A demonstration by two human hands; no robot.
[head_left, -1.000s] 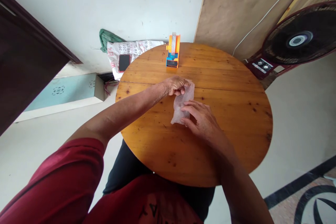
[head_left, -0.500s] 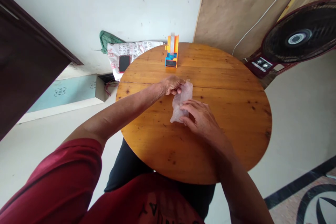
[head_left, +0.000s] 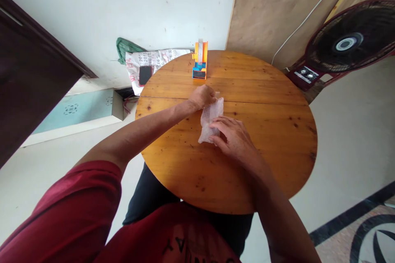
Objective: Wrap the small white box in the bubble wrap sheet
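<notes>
A small package in translucent bubble wrap (head_left: pixel 212 111) lies lengthwise on the round wooden table, with what it holds hidden. At its far end, my left hand (head_left: pixel 203 96) is closed, fingertips pinched against a short strip of clear tape (head_left: pixel 217 94) that sticks out past the wrap. My right hand (head_left: pixel 236 135) grips the near half of the package from the right, with the thumb at the near end and the fingers curved over the top.
An orange and blue tape dispenser (head_left: pixel 200 61) with a tape roll stands at the table's (head_left: pixel 265 152) far edge. Beyond the left edge lie a dark phone (head_left: pixel 145 75), a printed white sack (head_left: pixel 163 57) and a green bag (head_left: pixel 128 48). A fan (head_left: pixel 345 45) stands at the right.
My left hand has turned slightly and shifted a little away from me at the package's far end, its fingers more closed. My right hand stays on the wrap.
</notes>
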